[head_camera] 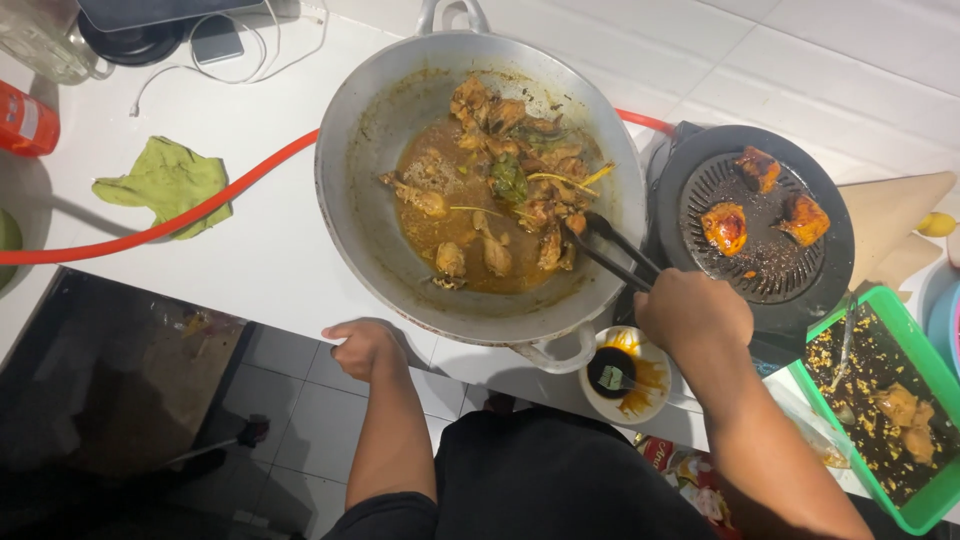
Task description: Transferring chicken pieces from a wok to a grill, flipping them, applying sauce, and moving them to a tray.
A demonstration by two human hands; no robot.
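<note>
A big steel wok sits on the white counter, full of chicken pieces in brown sauce. My right hand grips black tongs whose tips reach into the wok's right side among the chicken. My left hand is curled on the counter's front edge, just below the wok's rim, with nothing in it. To the right, a round black grill pan holds three browned chicken pieces.
A small white bowl of dark sauce stands below the wok handle. A green tray with chicken lies at the right. A red hose crosses the counter past a green leaf. A red bottle stands far left.
</note>
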